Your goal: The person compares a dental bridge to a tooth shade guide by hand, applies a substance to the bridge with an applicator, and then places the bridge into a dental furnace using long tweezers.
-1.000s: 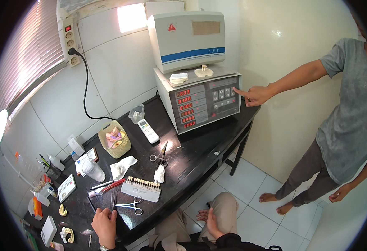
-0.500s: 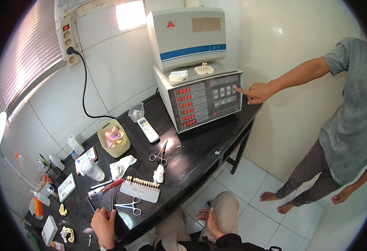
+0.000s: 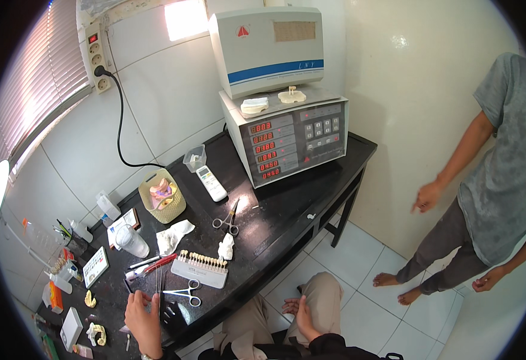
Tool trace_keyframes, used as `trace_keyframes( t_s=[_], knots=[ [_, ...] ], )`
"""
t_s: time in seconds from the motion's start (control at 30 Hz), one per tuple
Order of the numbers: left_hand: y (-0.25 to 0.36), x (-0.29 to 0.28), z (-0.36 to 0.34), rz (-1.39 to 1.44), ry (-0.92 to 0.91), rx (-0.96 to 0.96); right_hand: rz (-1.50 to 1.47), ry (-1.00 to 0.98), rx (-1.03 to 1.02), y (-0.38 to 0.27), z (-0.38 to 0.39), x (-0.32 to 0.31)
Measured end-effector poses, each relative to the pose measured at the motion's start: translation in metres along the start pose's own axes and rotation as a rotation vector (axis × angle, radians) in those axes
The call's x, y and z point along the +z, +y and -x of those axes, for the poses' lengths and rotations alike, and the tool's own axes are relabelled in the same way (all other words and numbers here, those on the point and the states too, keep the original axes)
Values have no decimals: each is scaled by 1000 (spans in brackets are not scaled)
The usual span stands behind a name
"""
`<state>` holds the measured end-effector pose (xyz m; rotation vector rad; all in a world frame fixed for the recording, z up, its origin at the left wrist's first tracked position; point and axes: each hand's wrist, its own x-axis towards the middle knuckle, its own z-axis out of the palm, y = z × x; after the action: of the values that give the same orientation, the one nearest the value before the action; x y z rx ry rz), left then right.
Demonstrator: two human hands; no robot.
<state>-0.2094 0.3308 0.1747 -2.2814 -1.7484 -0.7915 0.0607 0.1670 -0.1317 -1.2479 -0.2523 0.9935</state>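
My left hand (image 3: 142, 321) hovers at the table's front left with its fingers loosely bent and apart. Its fingertips are close beside thin metal tweezers (image 3: 160, 282); any contact is unclear. Right of them lie scissor-handled forceps (image 3: 182, 293). A tooth shade guide (image 3: 198, 273) carries a row of tooth-coloured tabs behind these. My right hand (image 3: 299, 314) rests on my thigh, palm turned up, fingers spread and holding nothing. At the table's far end stands a grey furnace-like machine (image 3: 299, 138) with red digits, small plaster-coloured pieces on its ledge.
A person (image 3: 503, 162) stands barefoot at the right, arms down. On the black table (image 3: 287, 207) are a yellow basket (image 3: 170, 210) with dental models, a white remote control (image 3: 211, 183), dark-tipped forceps (image 3: 226, 223), crumpled tissue (image 3: 173, 237), a clear cup (image 3: 132, 243) and dental casts (image 3: 97, 334).
The other person has lowered the arm that was pointing at the machine's keypad. My left hand has shifted slightly left and away from the tabletop. My right hand has stayed in place.
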Motion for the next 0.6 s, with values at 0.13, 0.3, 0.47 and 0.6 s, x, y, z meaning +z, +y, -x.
trace_keyframes(
  t_s=[0.13,0.3,0.47,0.6],
  knots=[
    [38,-29,-6,338,-60,46,-23,-12,-17,2,-3,-4],
    [87,-49,15,998,-1000,338,-6,-65,-17,7,1,5],
    [92,176,98,788,-1986,548,-21,-101,0,-2,5,4],
    [31,318,145,760,-1890,563,93,-152,21,5,1,0]
  ],
)
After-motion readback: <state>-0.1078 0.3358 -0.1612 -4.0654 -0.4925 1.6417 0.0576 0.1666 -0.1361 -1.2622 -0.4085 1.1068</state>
